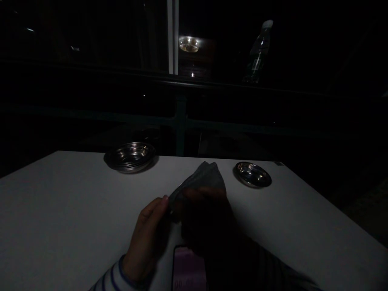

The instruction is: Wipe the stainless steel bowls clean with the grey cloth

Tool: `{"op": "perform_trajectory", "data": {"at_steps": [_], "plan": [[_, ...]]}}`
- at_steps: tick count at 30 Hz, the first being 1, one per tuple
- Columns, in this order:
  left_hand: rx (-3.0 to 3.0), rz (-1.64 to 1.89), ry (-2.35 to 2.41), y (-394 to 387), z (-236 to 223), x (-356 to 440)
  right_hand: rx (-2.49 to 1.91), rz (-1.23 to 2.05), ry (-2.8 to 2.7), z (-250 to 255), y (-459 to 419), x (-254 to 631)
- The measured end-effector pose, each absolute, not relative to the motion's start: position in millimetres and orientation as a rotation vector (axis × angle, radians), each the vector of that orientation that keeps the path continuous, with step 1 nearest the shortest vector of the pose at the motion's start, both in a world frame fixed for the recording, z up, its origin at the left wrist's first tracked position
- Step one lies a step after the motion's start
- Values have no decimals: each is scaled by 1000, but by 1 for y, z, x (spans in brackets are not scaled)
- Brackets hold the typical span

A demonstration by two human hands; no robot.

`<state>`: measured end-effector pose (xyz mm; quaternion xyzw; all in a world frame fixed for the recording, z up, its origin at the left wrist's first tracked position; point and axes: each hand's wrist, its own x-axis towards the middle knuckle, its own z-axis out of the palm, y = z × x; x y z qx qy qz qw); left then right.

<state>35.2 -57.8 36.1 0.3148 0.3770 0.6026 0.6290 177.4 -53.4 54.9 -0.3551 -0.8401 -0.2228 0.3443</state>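
Note:
A grey cloth (201,178) is bunched between my two hands above the white table (75,214). My left hand (147,234) is closed, thumb on top, at the cloth's narrow left end. My right hand (209,218) lies in deep shadow, its fingers curled over the cloth's lower part. A small dark gap with a faint glint shows between the hands; I cannot make out what is there. Below them lies a phone (188,268) with a pinkish lit screen showing digits, partly covered by my right arm.
A stack of shiny metal bowls (130,157) stands at the table's back left. A single metal bowl (253,174) sits at the back right. Beyond the table, a clear plastic bottle (259,52) stands on a dark ledge (194,84). The room is very dark.

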Motion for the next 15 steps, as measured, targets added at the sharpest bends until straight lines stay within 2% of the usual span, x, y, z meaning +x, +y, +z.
{"op": "perform_trajectory", "data": {"at_steps": [7, 15], "plan": [[752, 1345, 832, -59, 39, 35, -1013, -505, -2036, 61, -39, 193], [697, 1309, 824, -57, 33, 31, -831, -710, -2278, 32, -56, 174]]}}
